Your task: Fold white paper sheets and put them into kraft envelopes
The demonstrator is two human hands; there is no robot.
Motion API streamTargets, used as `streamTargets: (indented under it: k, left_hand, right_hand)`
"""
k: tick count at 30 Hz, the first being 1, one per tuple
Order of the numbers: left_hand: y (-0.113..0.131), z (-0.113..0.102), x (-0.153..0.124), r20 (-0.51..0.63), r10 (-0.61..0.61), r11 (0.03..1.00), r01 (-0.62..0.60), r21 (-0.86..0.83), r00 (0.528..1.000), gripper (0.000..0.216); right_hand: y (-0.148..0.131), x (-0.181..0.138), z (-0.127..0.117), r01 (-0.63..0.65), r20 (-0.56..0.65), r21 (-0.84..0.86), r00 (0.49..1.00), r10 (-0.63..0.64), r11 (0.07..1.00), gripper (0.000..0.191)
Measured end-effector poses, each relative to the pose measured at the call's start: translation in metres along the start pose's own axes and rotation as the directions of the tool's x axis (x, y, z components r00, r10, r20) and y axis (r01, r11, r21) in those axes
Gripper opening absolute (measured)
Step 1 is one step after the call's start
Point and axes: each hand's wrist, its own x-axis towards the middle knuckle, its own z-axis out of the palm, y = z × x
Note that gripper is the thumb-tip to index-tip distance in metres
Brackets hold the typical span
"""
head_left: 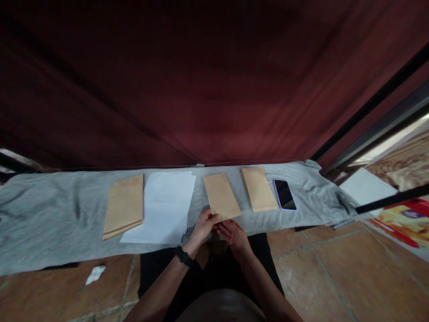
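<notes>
On the cloth-covered counter (77, 237), I see white paper (164, 205) at nine o'clock and an envelope stack (259, 190) at three o'clock from the brown envelope (221, 194), contents hidden, any print illegible. Left hand (203, 225): pinching its seven-o'clock corner. Right hand (236, 237): half-open at its six-o'clock edge.

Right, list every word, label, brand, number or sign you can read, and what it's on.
No text is legible.
Held brown paper: no readable print.
Left brown stack: faint reddish mark, too small to read.
Red-and-yellow package: blue emblem, too blurred to read.
</notes>
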Motion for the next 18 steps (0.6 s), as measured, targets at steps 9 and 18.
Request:
streamTargets:
  k: [9,18]
  left_hand:
    - [-0.003,-0.011,0.008,0.06,-0.106,0.994,0.105,0.024,0.992,0.032]
    - [0.002,-0.015,0.008,0.079,-0.18,0.979,0.17,0.115,0.981,0.03]
  right_hand:
    - [-0.005,-0.001,-0.021,-0.101,0.065,-0.134,0.992,0.111,0.986,0.05]
    - [-0.018,-0.005,-0.045,0.614,0.522,-0.785,0.726,-0.448,0.08,0.041]
